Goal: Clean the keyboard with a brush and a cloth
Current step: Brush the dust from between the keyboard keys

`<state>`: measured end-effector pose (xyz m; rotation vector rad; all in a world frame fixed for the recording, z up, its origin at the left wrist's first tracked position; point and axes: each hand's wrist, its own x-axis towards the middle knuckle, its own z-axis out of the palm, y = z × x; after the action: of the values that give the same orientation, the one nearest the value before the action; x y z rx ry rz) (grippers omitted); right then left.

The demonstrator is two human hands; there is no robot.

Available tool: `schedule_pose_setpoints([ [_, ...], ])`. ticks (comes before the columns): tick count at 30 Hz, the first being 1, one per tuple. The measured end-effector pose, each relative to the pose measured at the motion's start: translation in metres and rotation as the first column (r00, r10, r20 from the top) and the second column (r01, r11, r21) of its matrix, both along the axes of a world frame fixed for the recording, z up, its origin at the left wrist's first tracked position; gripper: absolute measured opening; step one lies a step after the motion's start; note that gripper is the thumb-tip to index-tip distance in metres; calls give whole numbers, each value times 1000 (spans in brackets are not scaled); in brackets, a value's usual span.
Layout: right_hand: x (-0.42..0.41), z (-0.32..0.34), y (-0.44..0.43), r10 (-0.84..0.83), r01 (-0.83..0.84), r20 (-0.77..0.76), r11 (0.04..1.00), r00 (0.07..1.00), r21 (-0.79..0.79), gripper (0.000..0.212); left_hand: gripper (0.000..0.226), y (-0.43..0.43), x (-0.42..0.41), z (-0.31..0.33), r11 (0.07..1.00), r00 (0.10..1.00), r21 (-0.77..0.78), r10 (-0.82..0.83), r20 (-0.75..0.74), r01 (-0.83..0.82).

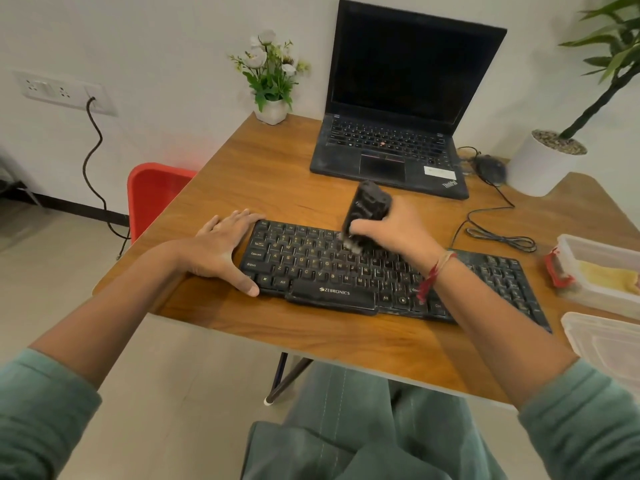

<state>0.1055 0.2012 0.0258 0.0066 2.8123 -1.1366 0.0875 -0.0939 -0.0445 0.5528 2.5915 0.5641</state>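
Green sleeves (41, 410) frame the bottom of the view, with both bare forearms reaching forward over the near edge of a wooden table (277, 181). A black keyboard (311, 268) lies flat on the table close to that edge, slightly askew. The left hand (221, 244) rests against the keyboard's left end, its fingers straight and together along the far corner and its thumb spread to the front edge; it holds nothing. The right hand (391, 230), a red thread (433, 275) round its wrist, grips a black brush (369, 206) by its body. The brush stands nearly upright with its pale bristles (353, 245) down on the keys near the middle of the upper rows, and they are blurred.

Behind the keyboard an open laptop (398, 98) shows a dark screen, with a corded mouse (490, 168) just to its right. A clear plastic container (588, 251) at the table's right edge holds what looks like a yellow cloth (606, 275), well apart from both hands. A small flower pot (272, 110) sits at the far left corner, and a red chair (156, 188) stands beside the table
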Motion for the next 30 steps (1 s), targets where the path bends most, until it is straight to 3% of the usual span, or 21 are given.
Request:
schedule_pose_setpoints([
  [2, -1, 1, 1, -41, 43, -49, 998, 998, 45, 31, 146, 0, 0, 0, 1000, 1000, 1, 1, 1, -1],
  [4, 13, -3, -14, 136, -135, -7, 988, 991, 72, 26, 145, 0, 0, 1, 1000, 1000, -2, 1, 7, -1],
  [6, 24, -6, -20, 236, -236, 73, 972, 969, -7, 22, 144, 0, 1, 2, 1000, 1000, 0, 3, 9, -3],
  [8, 17, 1, -11, 179, -168, 110, 981, 978, -101, 20, 144, 0, 1, 2, 1000, 1000, 0, 3, 7, -3],
  [11, 0, 2, 0, -14, 15, -37, 1000, 999, 16, 25, 145, 1, 1, 1, 1000, 1000, 1, 9, 10, -9],
  [14, 16, -6, -17, 168, -168, 24, 986, 985, 4, 26, 149, 0, 0, 2, 1000, 1000, -15, 9, 24, -9],
  [16, 22, -5, -18, 219, -211, 98, 974, 971, -84, 20, 150, 0, 0, 2, 1000, 999, -21, 4, 34, -4],
  [18, 12, 1, -10, 146, -125, 111, 977, 983, -174, 24, 151, 0, 0, 2, 1000, 999, -21, 4, 36, -3],
  [21, -3, 1, -1, -49, 48, -6, 996, 999, -81, 33, 151, 1, 1, 3, 1000, 999, -10, 6, 36, -5],
  [24, 12, -3, -17, 125, -124, 26, 992, 992, -33, 23, 149, 0, 1, 2, 1000, 1000, -8, 3, 27, -2],
  [26, 18, -1, -17, 187, -177, 105, 980, 977, -94, 21, 147, 0, 0, 2, 1000, 1000, -5, 1, 26, -1],
  [28, 9, 3, -7, 112, -92, 117, 982, 987, -164, 27, 147, 0, 0, 1, 1000, 1000, -7, 1, 25, -1],
  [30, -5, 1, 6, -45, 45, 6, 999, 999, -24, 35, 148, 0, 0, 1, 1000, 1000, -6, 5, 22, -5],
])
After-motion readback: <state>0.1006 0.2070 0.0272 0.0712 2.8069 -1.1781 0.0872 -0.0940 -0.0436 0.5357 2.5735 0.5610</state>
